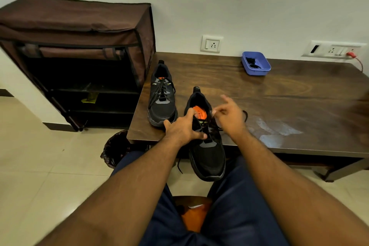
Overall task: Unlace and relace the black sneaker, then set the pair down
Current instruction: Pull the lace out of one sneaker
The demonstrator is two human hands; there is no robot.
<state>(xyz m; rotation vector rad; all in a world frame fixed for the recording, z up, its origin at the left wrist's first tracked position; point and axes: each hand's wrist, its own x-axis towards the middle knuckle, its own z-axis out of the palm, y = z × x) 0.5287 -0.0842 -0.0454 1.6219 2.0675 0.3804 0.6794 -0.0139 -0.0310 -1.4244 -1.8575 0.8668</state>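
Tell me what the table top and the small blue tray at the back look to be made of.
Table: dark wood or wood-look veneer, going by the swirling grain; glossy, as it reflects light, with a pale smear near the front edge. Blue tray: likely moulded plastic, given its uniform colour, rounded corners and thin rim.

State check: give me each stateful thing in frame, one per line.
Near sneaker: toe overhangs the table edge, laces loose.
Far sneaker: flat on table, laced, untied.
Left hand: grips the near sneaker's collar.
Right hand: pinches a lace.
Blue tray: open, dark items inside.
Shoe rack: front cover rolled up.
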